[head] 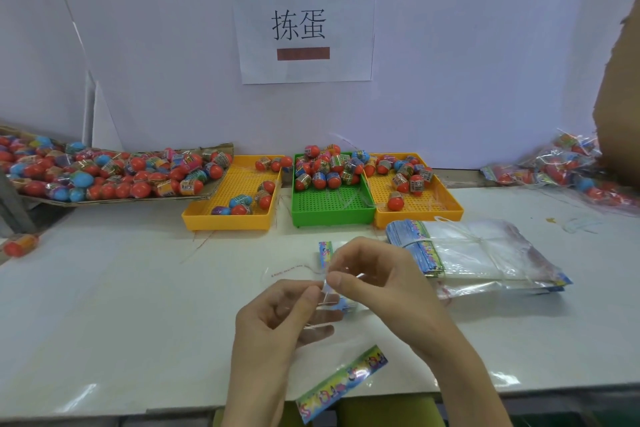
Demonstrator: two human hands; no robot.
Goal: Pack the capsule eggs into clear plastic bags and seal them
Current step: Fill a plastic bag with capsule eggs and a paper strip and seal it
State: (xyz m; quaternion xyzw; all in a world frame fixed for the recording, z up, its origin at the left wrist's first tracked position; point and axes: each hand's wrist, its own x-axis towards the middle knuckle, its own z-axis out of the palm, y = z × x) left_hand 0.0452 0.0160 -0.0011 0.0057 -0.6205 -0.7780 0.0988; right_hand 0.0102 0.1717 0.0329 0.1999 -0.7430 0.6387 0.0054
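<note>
My left hand (277, 315) and my right hand (374, 274) pinch the edge of one clear plastic bag (325, 326) between thumb and fingers, above the white table. The bag has a colourful printed strip (341, 383) hanging at its lower end. No egg is in my hands. Capsule eggs (327, 166), red, blue and orange, lie heaped in the green tray (329, 208). More eggs sit in the left yellow tray (228, 208) and the right yellow tray (419, 204).
A tied stack of clear bags (474, 253) lies right of my hands. A cardboard sheet piled with eggs (104, 173) is at the far left. Filled bags (568, 166) lie at the far right. One loose egg (20, 244) sits at the left edge.
</note>
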